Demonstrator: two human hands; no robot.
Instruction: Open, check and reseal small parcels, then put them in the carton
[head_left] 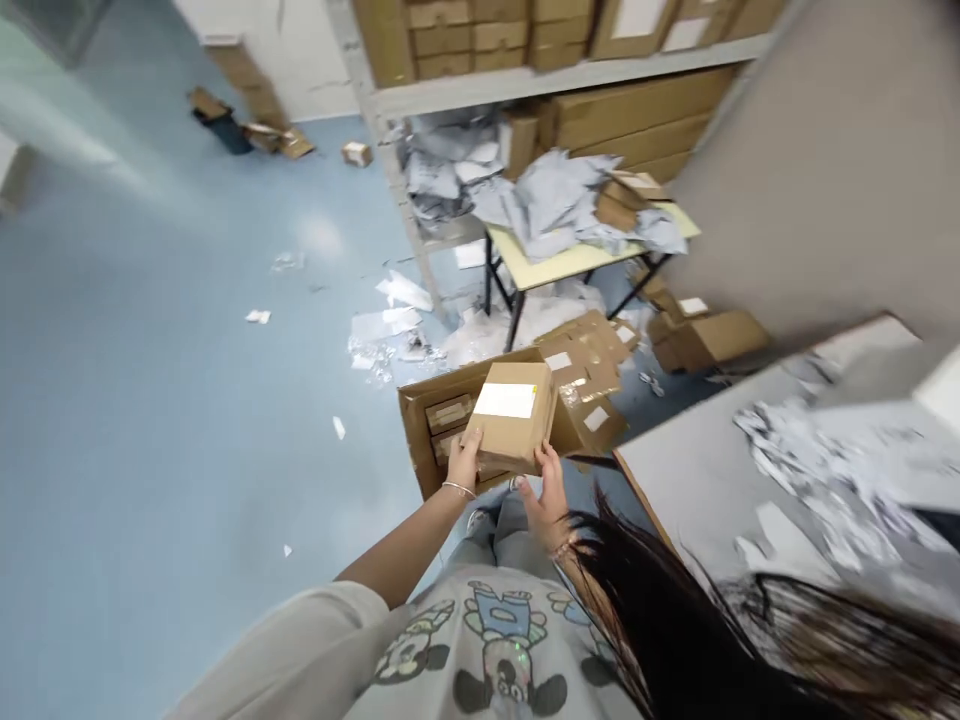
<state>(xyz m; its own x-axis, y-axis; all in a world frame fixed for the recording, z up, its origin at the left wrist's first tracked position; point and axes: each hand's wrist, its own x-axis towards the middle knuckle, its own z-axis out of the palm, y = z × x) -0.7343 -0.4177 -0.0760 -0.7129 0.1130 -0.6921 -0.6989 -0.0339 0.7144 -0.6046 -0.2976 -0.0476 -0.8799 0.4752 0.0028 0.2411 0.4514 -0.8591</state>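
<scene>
Open blue floor (225, 400) at left; gray desk (675, 470) edge near, right; yellow-topped table (551, 268) beyond large carton (416, 440); small box (499, 430) over carton opening, brown, tilted, white label (504, 400) on top; left hand (464, 458) grips near-left corner; right hand (549, 492) fingertips touch near-right corner, thumb apart, cannot tell if gripping.

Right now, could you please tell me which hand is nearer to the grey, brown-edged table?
Right. The right hand, at the near right corner of the small brown cardboard box, lies left of the table; the left hand, at the box's left side, is farther.
</scene>
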